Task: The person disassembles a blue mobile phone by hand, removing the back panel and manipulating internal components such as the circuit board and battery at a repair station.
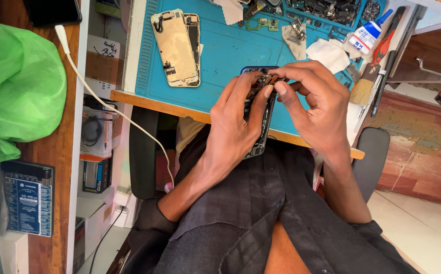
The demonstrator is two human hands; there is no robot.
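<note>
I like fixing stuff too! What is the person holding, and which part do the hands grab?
An opened phone. The left hand wraps around its upper half; the right hand pinches a small part at its top end with thumb and fingertips.

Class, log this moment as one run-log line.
left hand: grips opened phone | right hand: pinches small part | below: blue mat

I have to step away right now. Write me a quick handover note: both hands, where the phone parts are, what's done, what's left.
Left hand: grips the opened phone upright over the lap.
Right hand: pinches a small part at the phone's top end.
Detached screen panel lies on the blue mat; brush and glue bottle at right.
Done: phone opened. Left: small part not yet released; phone unclosed.
</note>
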